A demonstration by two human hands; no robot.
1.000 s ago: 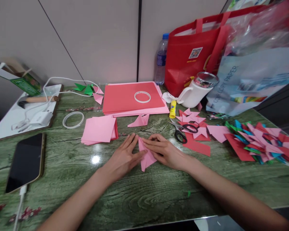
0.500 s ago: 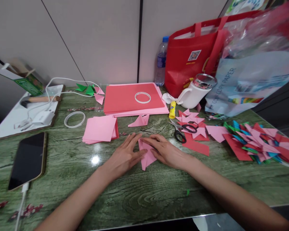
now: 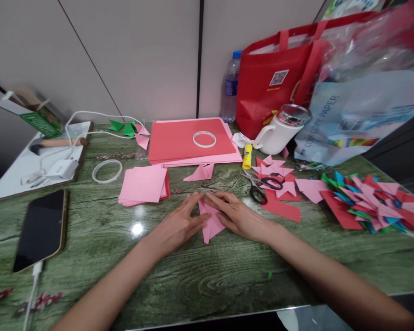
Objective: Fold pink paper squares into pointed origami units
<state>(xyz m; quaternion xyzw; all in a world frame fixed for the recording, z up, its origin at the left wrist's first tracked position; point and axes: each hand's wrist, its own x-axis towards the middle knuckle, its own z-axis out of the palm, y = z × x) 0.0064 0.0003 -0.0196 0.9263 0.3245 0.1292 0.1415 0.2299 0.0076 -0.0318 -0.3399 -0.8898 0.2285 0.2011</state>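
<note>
Pink folded paper (image 3: pixel 211 226) lies on the green tabletop (image 3: pixel 200 280) between the two hands, its narrow tip at the fingertips and its wider end toward the wearer. Left hand (image 3: pixel 179 221): fingers extended and loose, closed on nothing, thumb resting on the paper's left side. Right hand (image 3: pixel 239 218): fingers partly bent over the tip and right side; whether they pinch or merely press, I cannot tell.

Step in hand, as judged: creasing near the tip. Sound practice is to steady the paper with the left thumb, align the edges before bearing down, and press outward from the tip so that the layers do not creep.

Condition: plain pink, layered, wedge-shaped, with lengthwise fold lines and an uneven lower edge. No tear noted; the tip is partly covered by fingers.

Surroundings: ahead and left of the left hand, a stack of pink squares (image 3: pixel 143 183); just beyond the right hand, scissors (image 3: pixel 255 182); straight ahead of the fingertips, a smaller folded piece (image 3: pixel 203 172); farther out, a red sheet (image 3: pixel 172 143).
</note>
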